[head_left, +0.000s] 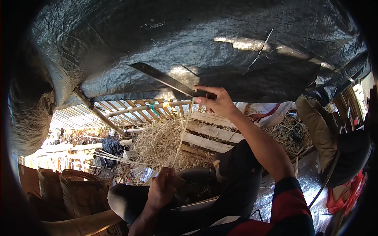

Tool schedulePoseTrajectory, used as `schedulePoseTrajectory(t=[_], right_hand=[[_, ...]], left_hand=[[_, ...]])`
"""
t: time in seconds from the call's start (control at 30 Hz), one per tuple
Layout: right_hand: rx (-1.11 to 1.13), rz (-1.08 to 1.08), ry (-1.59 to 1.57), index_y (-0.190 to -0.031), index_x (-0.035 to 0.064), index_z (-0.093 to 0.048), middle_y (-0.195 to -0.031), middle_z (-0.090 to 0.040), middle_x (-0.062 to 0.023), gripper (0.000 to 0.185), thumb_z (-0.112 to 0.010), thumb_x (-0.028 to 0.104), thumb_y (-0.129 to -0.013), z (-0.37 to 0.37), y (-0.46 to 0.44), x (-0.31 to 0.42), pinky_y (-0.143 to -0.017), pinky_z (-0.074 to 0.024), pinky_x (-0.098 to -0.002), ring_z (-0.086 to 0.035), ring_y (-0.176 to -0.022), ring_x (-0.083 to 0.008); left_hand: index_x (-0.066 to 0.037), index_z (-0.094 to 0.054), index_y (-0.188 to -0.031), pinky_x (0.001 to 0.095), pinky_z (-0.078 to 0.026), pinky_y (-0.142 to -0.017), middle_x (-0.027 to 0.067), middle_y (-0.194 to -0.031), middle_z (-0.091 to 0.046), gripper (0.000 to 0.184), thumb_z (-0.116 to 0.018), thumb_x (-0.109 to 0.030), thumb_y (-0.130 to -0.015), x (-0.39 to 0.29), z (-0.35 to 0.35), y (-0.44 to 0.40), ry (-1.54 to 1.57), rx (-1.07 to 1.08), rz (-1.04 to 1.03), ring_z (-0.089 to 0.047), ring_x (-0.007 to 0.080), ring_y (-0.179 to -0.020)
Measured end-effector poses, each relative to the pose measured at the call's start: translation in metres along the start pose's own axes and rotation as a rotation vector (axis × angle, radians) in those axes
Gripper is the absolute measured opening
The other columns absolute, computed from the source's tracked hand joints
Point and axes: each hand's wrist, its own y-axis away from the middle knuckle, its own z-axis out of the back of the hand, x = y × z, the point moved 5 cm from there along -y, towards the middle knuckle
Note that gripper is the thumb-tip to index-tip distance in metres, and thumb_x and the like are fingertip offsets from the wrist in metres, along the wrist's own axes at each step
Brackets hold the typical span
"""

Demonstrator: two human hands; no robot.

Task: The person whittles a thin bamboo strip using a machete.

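Observation:
A long dark knife (163, 78) points up and left from my right hand (215, 101), whose fingers are wrapped round its handle end. The upper end of a thin pale strip (183, 135) meets the blade beside my right thumb. The strip runs down to my left hand (162, 188), which is closed round its lower part. A heap of pale shavings (157, 143) lies beyond my left hand, beneath the strip.
Black plastic sheeting (157, 35) spans the top. Wooden slats (208, 141) lie beyond my bent legs. Woven baskets (84, 194) stand at the lower left. A bamboo lattice (138, 110) is behind the shavings. Red plastic (348, 196) lies at the right.

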Motion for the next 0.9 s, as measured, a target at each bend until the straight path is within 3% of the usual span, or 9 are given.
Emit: schedulePoseTrajectory(t=[0.17, 0.23, 0.33, 0.4, 0.5, 0.57, 0.67, 0.77, 0.9], right_hand=[[0.006, -0.079, -0.022, -0.135, 0.0078, -0.052, -0.056, -0.052, 0.0039, 0.058, -0.075, 0.023, -0.084, -0.001, 0.003, -0.001, -0.044, -0.0394, -0.0226, -0.045, -0.047, -0.0026], [0.006, 0.043, -0.033, -0.132, 0.0083, -0.056, -0.049, -0.051, 0.0022, 0.066, -0.078, 0.040, -0.078, -0.009, 0.010, 0.009, -0.042, -0.0357, -0.0244, -0.044, -0.042, -0.0044], [0.018, 0.058, 0.029, -0.131, 0.0083, -0.057, -0.049, -0.052, 0.0016, 0.066, -0.078, 0.041, -0.078, -0.008, 0.007, 0.007, -0.043, -0.0366, -0.0248, -0.044, -0.042, -0.0046], [0.023, 0.058, 0.038, -0.131, 0.0085, -0.057, -0.050, -0.053, 0.0012, 0.066, -0.078, 0.041, -0.077, -0.006, 0.003, 0.007, -0.043, -0.0368, -0.0250, -0.044, -0.042, -0.0046], [-0.030, -0.088, 0.094, -0.134, 0.0089, -0.053, -0.056, -0.053, 0.0020, 0.059, -0.076, 0.027, -0.083, 0.000, 0.000, -0.001, -0.044, -0.0390, -0.0239, -0.044, -0.046, -0.0032], [0.003, -0.080, 0.023, -0.134, 0.0098, -0.054, -0.052, -0.055, -0.0005, 0.073, -0.079, 0.045, -0.075, -0.001, 0.002, -0.002, -0.046, -0.0373, -0.0264, -0.044, -0.044, -0.0052], [0.009, 0.071, 0.073, -0.139, 0.0114, -0.047, -0.051, -0.053, -0.0002, 0.079, -0.079, 0.045, -0.075, -0.014, 0.012, 0.014, -0.046, -0.0358, -0.0267, -0.042, -0.044, -0.0052], [0.053, 0.017, 0.126, -0.143, 0.0127, -0.042, -0.050, -0.050, 0.0006, 0.084, -0.079, 0.044, -0.075, -0.016, 0.013, 0.017, -0.046, -0.0341, -0.0270, -0.039, -0.045, -0.0048], [0.021, -0.016, 0.082, -0.136, 0.0121, -0.051, -0.049, -0.050, 0.0007, 0.076, -0.079, 0.046, -0.074, -0.014, 0.006, 0.010, -0.046, -0.0337, -0.0269, -0.041, -0.046, -0.0043]], left_hand=[[-0.004, -0.053, -0.093, 0.0380, -0.041, -0.047, 0.0148, -0.058, -0.055, 0.007, -0.055, -0.011, -0.094, -0.005, 0.002, -0.001, -0.020, -0.009, 0.017, -0.060, 0.0279, -0.052], [-0.004, -0.053, -0.094, 0.0391, -0.041, -0.047, 0.0161, -0.058, -0.055, 0.010, -0.055, -0.014, -0.094, -0.005, 0.003, -0.002, -0.071, -0.039, 0.049, -0.060, 0.0303, -0.053], [-0.004, -0.054, -0.093, 0.0357, -0.040, -0.048, 0.0117, -0.056, -0.052, 0.011, -0.050, -0.014, -0.096, -0.001, 0.002, 0.000, -0.124, -0.056, 0.027, -0.053, 0.0226, -0.048], [-0.004, -0.054, -0.094, 0.0364, -0.040, -0.048, 0.0125, -0.056, -0.052, 0.011, -0.051, -0.015, -0.096, 0.000, 0.003, 0.003, -0.134, -0.053, 0.029, -0.054, 0.0240, -0.049], [-0.004, -0.054, -0.094, 0.0374, -0.041, -0.049, 0.0139, -0.056, -0.053, 0.013, -0.052, -0.017, -0.096, 0.000, 0.002, 0.003, -0.143, -0.054, 0.031, -0.055, 0.0264, -0.049], [-0.004, -0.055, -0.094, 0.0377, -0.042, -0.049, 0.0146, -0.057, -0.053, 0.014, -0.052, -0.018, -0.096, -0.001, 0.003, 0.002, -0.145, -0.061, 0.032, -0.055, 0.0273, -0.050], [-0.004, -0.056, -0.095, 0.0383, -0.043, -0.050, 0.0152, -0.057, -0.053, 0.016, -0.052, -0.020, -0.096, -0.003, 0.005, 0.000, -0.183, -0.092, 0.054, -0.057, 0.0289, -0.051], [-0.005, -0.056, -0.096, 0.0382, -0.043, -0.050, 0.0156, -0.058, -0.054, 0.017, -0.051, -0.021, -0.097, -0.005, 0.005, 0.001, -0.209, -0.097, 0.024, -0.059, 0.0298, -0.052], [-0.004, -0.056, -0.094, 0.0421, -0.044, -0.054, 0.0170, -0.069, -0.059, 0.011, -0.054, -0.015, -0.094, -0.005, 0.006, 0.001, -0.189, -0.093, 0.088, -0.061, 0.0355, -0.062]])
